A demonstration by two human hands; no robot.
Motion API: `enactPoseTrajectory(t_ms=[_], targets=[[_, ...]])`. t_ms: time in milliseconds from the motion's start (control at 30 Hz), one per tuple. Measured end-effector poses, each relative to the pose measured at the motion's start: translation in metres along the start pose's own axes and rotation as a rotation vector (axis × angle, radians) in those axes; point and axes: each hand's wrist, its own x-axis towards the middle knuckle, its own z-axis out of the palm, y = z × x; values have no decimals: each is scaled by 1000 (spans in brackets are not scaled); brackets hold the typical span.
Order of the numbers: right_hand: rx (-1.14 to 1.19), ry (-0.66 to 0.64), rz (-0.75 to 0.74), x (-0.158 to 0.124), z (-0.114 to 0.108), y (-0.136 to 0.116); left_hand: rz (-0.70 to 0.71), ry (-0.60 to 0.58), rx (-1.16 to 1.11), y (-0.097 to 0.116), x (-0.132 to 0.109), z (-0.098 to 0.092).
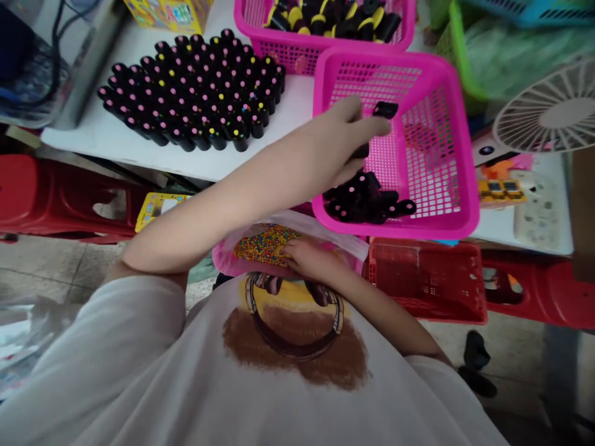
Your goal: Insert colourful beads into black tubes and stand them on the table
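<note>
Tubes (367, 201) in basket (446, 204) — table (116, 139) left

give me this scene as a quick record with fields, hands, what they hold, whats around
left hand: reaches into the tilted pink basket, fingers closed on a black tube
right hand: rests on a clear bag of coloured beads in the person's lap
basket contents: loose black tubes heaped at its lower edge
table: white table bears a block of upright black tubes
behind: second pink basket with black-and-yellow pieces
right side: white fan
below: red basket
</note>
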Motion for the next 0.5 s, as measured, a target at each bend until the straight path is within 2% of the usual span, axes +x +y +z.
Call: enactPoseTrajectory(t_ms=[67,133,233,300,367,433,500], targets=[[-6,35,28,10,4,-2,59,58,-58,-25,-43,-9],[-48,15,26,8,3,-3,-9,202,-100,-60,-90,-8],[-140,-21,75,-20,-5,1,-149,371,-159,-114,-155,11],[-172,70,180,-47,-10,7,-205,357,-244,-141,-188,29],[-177,228,267,-71,-11,14,-291,336,-315,-155,-209,45],[-194,351,335,-84,-8,21,-369,347,-341,-160,-217,58],[-236,384,398,-86,-2,26,-404,341,-344,-159,-214,66]])
